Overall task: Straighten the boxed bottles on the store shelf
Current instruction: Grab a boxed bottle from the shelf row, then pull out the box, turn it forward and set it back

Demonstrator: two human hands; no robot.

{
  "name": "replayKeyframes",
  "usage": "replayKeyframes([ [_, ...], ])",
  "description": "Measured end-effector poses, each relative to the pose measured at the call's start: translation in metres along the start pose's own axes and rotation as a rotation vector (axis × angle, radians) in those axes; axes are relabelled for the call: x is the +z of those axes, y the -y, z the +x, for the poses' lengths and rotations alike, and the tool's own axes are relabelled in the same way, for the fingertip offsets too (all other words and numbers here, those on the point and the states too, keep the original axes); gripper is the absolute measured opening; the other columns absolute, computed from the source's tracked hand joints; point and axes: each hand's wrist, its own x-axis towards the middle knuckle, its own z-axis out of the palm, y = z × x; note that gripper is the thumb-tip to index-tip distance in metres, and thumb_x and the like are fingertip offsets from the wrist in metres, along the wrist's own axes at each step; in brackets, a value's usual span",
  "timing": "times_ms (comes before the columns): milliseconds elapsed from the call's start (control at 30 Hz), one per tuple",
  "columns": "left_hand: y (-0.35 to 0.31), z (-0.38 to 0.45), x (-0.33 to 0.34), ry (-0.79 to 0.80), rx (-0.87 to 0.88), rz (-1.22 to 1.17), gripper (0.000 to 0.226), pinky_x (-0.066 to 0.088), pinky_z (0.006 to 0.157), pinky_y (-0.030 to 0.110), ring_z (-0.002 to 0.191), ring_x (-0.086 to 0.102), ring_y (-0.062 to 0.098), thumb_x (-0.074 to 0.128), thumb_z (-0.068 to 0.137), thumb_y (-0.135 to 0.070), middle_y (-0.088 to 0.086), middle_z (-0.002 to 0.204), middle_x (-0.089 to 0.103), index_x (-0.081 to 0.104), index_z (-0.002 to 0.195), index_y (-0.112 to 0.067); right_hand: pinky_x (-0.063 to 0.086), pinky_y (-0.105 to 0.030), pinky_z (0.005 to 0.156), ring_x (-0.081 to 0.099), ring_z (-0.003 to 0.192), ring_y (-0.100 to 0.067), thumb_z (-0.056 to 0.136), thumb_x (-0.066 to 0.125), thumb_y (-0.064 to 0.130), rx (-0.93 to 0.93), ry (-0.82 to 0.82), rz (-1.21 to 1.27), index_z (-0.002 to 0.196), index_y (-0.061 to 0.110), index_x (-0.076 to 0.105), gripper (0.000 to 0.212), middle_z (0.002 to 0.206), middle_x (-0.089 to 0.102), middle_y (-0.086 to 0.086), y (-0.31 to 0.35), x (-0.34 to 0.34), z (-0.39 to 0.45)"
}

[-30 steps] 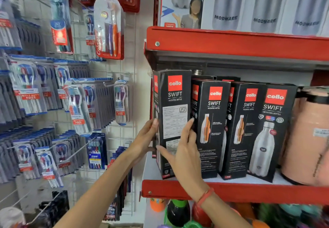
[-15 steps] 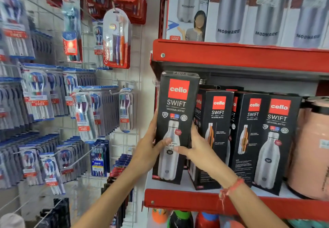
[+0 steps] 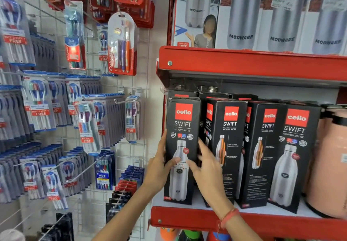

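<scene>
My left hand (image 3: 159,169) wraps the left edge of the leftmost box (image 3: 181,150), thumb across its front near the price sticker, so I am holding it. My right hand (image 3: 208,167) is blurred, fingers spread loosely at that box's right edge; I cannot tell whether it grips or just touches.

Nearest is the red front lip of the shelf (image 3: 187,220); the boxes stand just behind it. The leftmost box faces squarely forward and stands upright, so I judge that 1 done or nearly done. The second box (image 3: 225,146) is turned, showing its left side panel as well as its front. The third box (image 3: 264,152) is turned the same way. The fourth box (image 3: 294,156) leans a little, with its base forward at the right. I judge those 3 are left to square up.

Counting: 4 black boxes in the front row, 2 showing a silver bottle and 2 an orange one. Behind them I see the tops of at least 3 more boxes (image 3: 214,95), with metal caps showing; farther back is hidden. 1 peach flask (image 3: 332,165) stands to the right, touching or just beside the fourth box.
</scene>
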Motion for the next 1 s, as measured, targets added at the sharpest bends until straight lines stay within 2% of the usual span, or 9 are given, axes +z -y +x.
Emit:
replayKeyframes([
  [100, -0.003, -0.004, 0.0, -0.082, -0.022, -0.005, 0.086, 0.051, 0.095, 0.03, 0.107, 0.055, -0.009, 0.068, 0.087, -0.022, -0.016, 0.124, 0.056, 0.012, 0.147, -0.047, 0.052, -0.027, 0.09, 0.061, 0.106, -0.02, 0.088, 0.066, 0.018, -0.165, -0.357, -0.139, 0.133, 0.017, 0.052, 0.048, 0.125, 0.057, -0.007, 0.005, -0.017, -0.003],
  [200, -0.013, -0.003, 0.001, -0.261, 0.026, 0.105, 0.078, 0.049, 0.098, 0.042, 0.119, 0.05, 0.012, 0.07, 0.085, -0.027, -0.006, 0.13, 0.05, 0.023, 0.147, -0.03, 0.04, -0.029, 0.095, 0.044, 0.117, -0.029, 0.083, 0.071, 0.025, -0.045, -0.503, -0.228, 0.136, 0.012, 0.045, 0.061, 0.131, 0.047, -0.014, -0.005, -0.031, 0.001],
  [333, -0.031, -0.005, 0.009, -0.369, 0.135, 0.188, 0.065, 0.045, 0.093, 0.031, 0.114, 0.046, 0.01, 0.07, 0.084, -0.03, -0.003, 0.125, 0.046, 0.035, 0.139, -0.027, 0.046, -0.05, 0.092, 0.043, 0.121, -0.039, 0.075, 0.072, 0.048, 0.206, -0.377, -0.245, 0.147, 0.012, 0.021, 0.095, 0.139, 0.041, -0.023, -0.017, -0.032, 0.002],
  [500, -0.05, -0.011, 0.024, -0.44, 0.246, 0.19, 0.048, 0.05, 0.091, 0.033, 0.108, 0.052, 0.013, 0.067, 0.088, -0.028, -0.008, 0.118, 0.038, 0.044, 0.129, -0.026, 0.048, -0.052, 0.092, 0.044, 0.124, -0.041, 0.073, 0.079, 0.035, 0.22, -0.29, -0.103, 0.15, 0.035, -0.002, 0.112, 0.141, 0.037, -0.022, -0.022, -0.037, -0.001],
  [633, -0.068, -0.015, 0.04, -0.295, 0.239, 0.083, 0.043, 0.053, 0.087, 0.023, 0.1, 0.058, -0.006, 0.067, 0.086, -0.029, -0.007, 0.117, 0.055, 0.05, 0.126, -0.026, 0.053, -0.049, 0.088, 0.045, 0.126, -0.033, 0.074, 0.074, 0.042, 0.118, -0.264, 0.035, 0.147, 0.047, -0.009, 0.111, 0.143, 0.034, -0.015, -0.022, -0.058, -0.007],
  [767, -0.079, -0.015, 0.05, -0.14, 0.149, -0.023, 0.056, 0.05, 0.091, 0.014, 0.107, 0.057, -0.008, 0.073, 0.082, -0.03, -0.012, 0.12, 0.061, 0.049, 0.132, -0.024, 0.039, -0.008, 0.091, 0.023, 0.132, 0.007, 0.075, 0.076, 0.041, 0.016, -0.154, 0.193, 0.148, 0.045, -0.007, 0.111, 0.139, 0.027, 0.013, -0.018, -0.095, -0.009],
  [833, -0.088, -0.019, 0.054, -0.014, 0.121, -0.072, 0.061, 0.046, 0.084, 0.005, 0.104, 0.055, -0.018, 0.074, 0.081, -0.024, -0.019, 0.119, 0.058, 0.044, 0.135, -0.026, 0.027, -0.033, 0.114, 0.013, 0.146, -0.004, 0.071, 0.075, 0.049, -0.011, -0.057, 0.273, 0.145, 0.054, -0.006, 0.11, 0.149, 0.022, 0.019, -0.018, -0.114, -0.01],
  [900, -0.094, -0.023, 0.053, 0.148, 0.105, -0.133, 0.06, 0.044, 0.082, 0.003, 0.103, 0.056, -0.021, 0.07, 0.084, -0.015, -0.024, 0.118, 0.058, 0.04, 0.134, -0.029, 0.021, -0.054, 0.118, 0.012, 0.149, -0.016, 0.065, 0.073, 0.06, -0.007, 0.053, 0.321, 0.14, 0.063, -0.003, 0.107, 0.158, 0.017, 0.019, -0.022, -0.13, -0.011],
  [1000, -0.099, -0.026, 0.048, 0.251, 0.092, -0.194, 0.065, 0.05, 0.09, 0.016, 0.114, 0.062, 0.003, 0.072, 0.081, -0.005, -0.008, 0.123, 0.067, 0.042, 0.137, -0.022, 0.031, -0.057, 0.113, 0.026, 0.145, -0.022, 0.066, 0.078, 0.052, 0.003, 0.234, 0.43, 0.137, 0.068, 0.006, 0.103, 0.159, 0.023, 0.014, -0.029, -0.15, -0.008],
])
